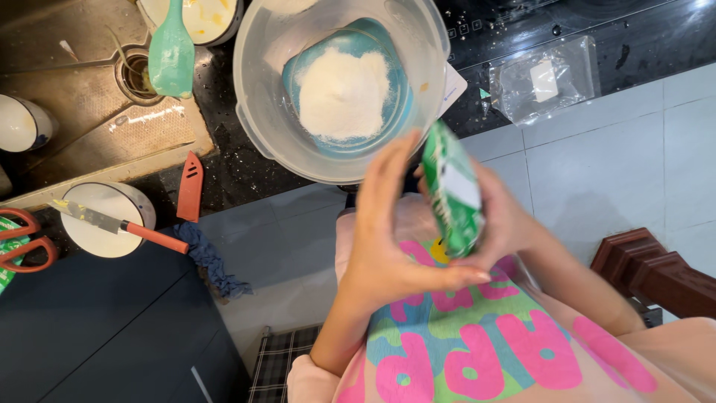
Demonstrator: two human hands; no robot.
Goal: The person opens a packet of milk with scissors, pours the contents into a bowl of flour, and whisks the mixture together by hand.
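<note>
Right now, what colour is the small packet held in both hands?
The small packet is green with a white patch, seen best in the head view.

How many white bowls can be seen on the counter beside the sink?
3. One white bowl at the left edge, one under the knife, one at the top behind the green spatula. Others may lie out of frame.
</note>
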